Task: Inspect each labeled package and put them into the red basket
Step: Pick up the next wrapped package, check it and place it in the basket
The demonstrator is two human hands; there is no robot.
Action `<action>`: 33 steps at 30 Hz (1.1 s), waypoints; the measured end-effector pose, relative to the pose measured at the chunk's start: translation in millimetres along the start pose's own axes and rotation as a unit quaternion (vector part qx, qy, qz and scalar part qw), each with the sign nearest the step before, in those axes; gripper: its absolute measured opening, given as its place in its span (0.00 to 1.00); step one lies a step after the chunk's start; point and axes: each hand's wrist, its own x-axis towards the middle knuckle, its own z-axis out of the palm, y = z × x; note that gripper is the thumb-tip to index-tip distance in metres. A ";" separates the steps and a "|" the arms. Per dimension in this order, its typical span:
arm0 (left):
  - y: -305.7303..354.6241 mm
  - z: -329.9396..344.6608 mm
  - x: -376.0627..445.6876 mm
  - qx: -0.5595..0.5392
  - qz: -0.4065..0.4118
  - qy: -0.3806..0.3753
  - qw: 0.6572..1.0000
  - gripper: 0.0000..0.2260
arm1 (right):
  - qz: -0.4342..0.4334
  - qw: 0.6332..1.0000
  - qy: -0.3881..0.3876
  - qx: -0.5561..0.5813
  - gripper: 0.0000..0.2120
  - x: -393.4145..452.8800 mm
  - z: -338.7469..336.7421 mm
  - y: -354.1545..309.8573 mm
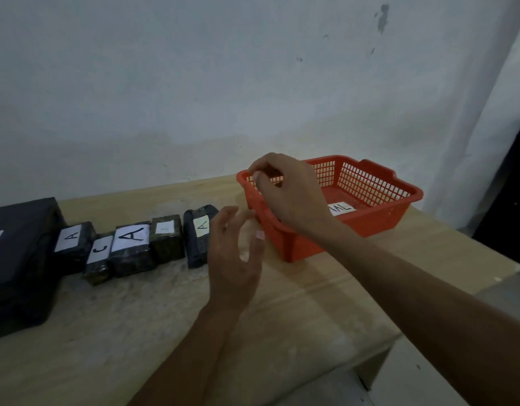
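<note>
On the pale wooden table [153, 312], five small dark wrapped packages were lined up in a row, each bearing a white paper label: one marked A [73, 244], a smaller one marked C [98, 260], one with a large A [131, 248], one with a faint small A [166, 241], and a dark blue-grey one marked A [197, 234] at the right end of the row. A larger black case [20, 259] was seen at the left edge, just beside the first package, with part of a white label at its near-left side. To the right of the row, one red plastic basket [378, 212] with perforated walls was set on the table; inside it a white label with partly hidden lettering [342, 208] could be made out, most likely on a package lying at the bottom. Two bare hands were counted. The left hand [235, 259] was held above the table between the row and the basket, fingers loosely spread and nothing grasped. The right hand [288, 191] was held over the basket's near-left corner, fingers curled downward; whether anything was pinched could not be told.
</note>
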 end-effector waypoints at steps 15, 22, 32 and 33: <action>-40.9 -105.1 -1.7 0.090 -0.039 0.003 0.995 0.06 | 0.203 0.971 -0.114 -0.056 0.18 -76.5 113.0 23.2; -53.4 -102.3 9.1 0.034 -0.173 0.036 0.984 0.06 | 0.222 0.953 -0.127 -0.160 0.30 -70.6 129.7 19.9; -56.8 -99.0 11.1 0.014 -0.198 0.025 0.980 0.06 | 0.200 0.928 -0.188 -0.251 0.40 -67.0 144.5 6.2; -56.9 -98.9 11.1 0.014 -0.199 0.022 0.980 0.06 | 0.203 0.927 -0.188 -0.252 0.40 -66.6 146.3 5.4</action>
